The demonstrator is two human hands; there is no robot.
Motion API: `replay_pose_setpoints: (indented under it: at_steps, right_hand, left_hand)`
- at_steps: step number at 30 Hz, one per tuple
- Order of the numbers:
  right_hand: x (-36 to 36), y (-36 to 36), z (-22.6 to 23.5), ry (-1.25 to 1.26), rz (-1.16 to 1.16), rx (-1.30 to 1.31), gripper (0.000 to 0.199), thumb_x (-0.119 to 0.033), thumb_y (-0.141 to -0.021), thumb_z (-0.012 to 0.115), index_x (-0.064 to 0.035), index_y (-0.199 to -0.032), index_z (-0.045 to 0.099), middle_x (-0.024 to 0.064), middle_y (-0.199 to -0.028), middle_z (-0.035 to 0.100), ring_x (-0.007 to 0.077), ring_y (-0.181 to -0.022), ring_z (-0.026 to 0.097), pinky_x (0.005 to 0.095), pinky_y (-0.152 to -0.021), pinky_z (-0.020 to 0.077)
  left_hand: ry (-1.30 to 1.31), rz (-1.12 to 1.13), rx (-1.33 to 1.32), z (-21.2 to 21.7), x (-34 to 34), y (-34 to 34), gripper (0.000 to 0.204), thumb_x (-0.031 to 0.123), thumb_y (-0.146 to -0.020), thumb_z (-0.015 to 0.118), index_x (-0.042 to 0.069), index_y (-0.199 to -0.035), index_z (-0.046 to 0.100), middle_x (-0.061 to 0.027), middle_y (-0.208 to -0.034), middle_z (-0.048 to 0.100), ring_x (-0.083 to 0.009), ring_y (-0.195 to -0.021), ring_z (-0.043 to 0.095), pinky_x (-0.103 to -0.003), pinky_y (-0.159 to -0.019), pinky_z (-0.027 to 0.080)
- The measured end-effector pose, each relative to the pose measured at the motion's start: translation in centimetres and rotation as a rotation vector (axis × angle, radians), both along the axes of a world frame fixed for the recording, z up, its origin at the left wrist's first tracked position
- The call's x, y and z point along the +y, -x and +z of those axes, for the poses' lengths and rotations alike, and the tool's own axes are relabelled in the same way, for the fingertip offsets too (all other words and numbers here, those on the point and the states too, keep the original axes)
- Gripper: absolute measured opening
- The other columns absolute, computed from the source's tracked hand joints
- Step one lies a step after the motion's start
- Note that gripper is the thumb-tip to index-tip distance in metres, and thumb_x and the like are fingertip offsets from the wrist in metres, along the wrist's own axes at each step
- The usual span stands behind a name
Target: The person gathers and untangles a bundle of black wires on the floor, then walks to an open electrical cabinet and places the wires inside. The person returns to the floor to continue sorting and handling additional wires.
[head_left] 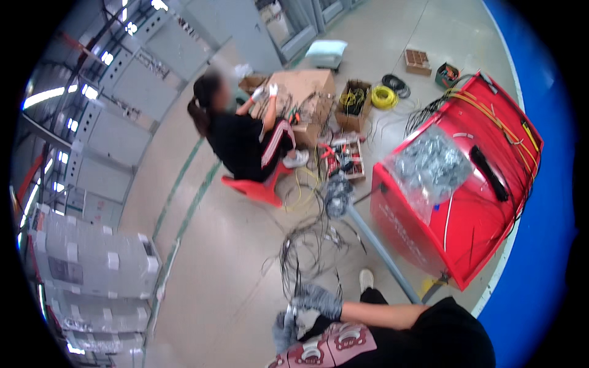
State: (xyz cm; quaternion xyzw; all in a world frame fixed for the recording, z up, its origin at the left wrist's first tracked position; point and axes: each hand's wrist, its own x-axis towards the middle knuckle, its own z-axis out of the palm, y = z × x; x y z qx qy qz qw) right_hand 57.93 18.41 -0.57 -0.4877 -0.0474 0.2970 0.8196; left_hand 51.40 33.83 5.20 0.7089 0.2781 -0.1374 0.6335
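Both my hands wear grey gloves and are close together at the bottom of the view, in front of my body. My right hand [319, 302] is closed around the top of a bundle of thin black cables [297, 273], which trails down to a loose coil on the floor. Just below and to the left, my left hand [284, 332] is closed too, its fingers curled. A small pale piece [292, 311] shows between the two hands, too small to name. What the left fingers grip is hidden.
A red cart [405, 239] stands at right, bearing a clear bag of metal parts [432, 165] and cables. A grey pole [383, 251] slants beside it. Ahead, a white-gloved co-worker [239, 138] sits on a red stool [254, 189] by cardboard boxes [304, 92]. Wrapped stacks [101, 264] stand left.
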Motion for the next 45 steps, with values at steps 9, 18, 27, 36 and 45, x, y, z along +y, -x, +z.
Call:
replay_pose_setpoints:
  at_steps: [9,18,27,36,45]
  right_hand:
    - [4.3,1.6,5.8,-0.217,-0.379,0.434,0.013,-0.003,-0.078,0.060,-0.0023,-0.089,0.055,0.0024,-0.073,0.057,0.0104,-0.064,0.054,0.0224,-0.058,0.0454]
    - [8.1,2.0,5.3,-0.075,-0.318,0.366,0.020,-0.008,-0.084,0.057,-0.0026,-0.103,0.054,0.0037,-0.075,0.057,0.0116,-0.064,0.054,0.0243,-0.059,0.0475]
    - [10.7,0.9,4.8,-0.365,-0.382,0.357,0.027,-0.008,-0.080,0.061,-0.0088,-0.106,0.058,0.0027,-0.082,0.062,0.0144,-0.075,0.062,0.0254,-0.068,0.0517]
    - [3.3,-4.5,0.7,-0.473,-0.797,0.114,0.020,-0.004,-0.083,0.057,-0.0012,-0.102,0.055,0.0151,-0.106,0.060,0.0278,-0.099,0.059,0.0358,-0.087,0.0493]
    - [15.4,8.4,2.9,-0.048,-0.123,0.255,0.039,-0.035,-0.088,0.056,-0.0056,-0.114,0.055,0.0050,-0.101,0.062,0.0143,-0.093,0.059,0.0273,-0.078,0.0471]
  left_hand:
    - [-0.029,-0.125,-0.105,3.6,2.5,0.0,0.024,0.027,-0.093,0.047,0.005,-0.087,0.055,0.0013,-0.060,0.050,-0.0055,-0.051,0.044,-0.021,-0.047,0.035]
    - [-0.017,-0.139,-0.238,2.9,6.2,1.1,0.025,0.027,-0.096,0.043,0.005,-0.087,0.052,0.0014,-0.057,0.049,-0.0054,-0.050,0.042,-0.021,-0.046,0.034]
    - [-0.239,-0.239,-0.318,1.3,13.9,5.1,0.027,0.024,-0.093,0.047,-0.001,-0.094,0.056,-0.0117,-0.061,0.051,-0.0121,-0.052,0.050,-0.028,-0.049,0.041]
    - [0.088,-0.173,-0.245,0.8,17.7,5.9,0.025,0.026,-0.095,0.045,0.005,-0.086,0.054,0.0011,-0.062,0.048,-0.0058,-0.054,0.042,-0.023,-0.049,0.037]
    - [0.181,-0.300,-0.364,-0.1,17.9,5.2,0.016,0.018,-0.093,0.048,0.006,-0.103,0.050,0.0011,-0.075,0.054,-0.0025,-0.057,0.041,-0.016,-0.051,0.034]
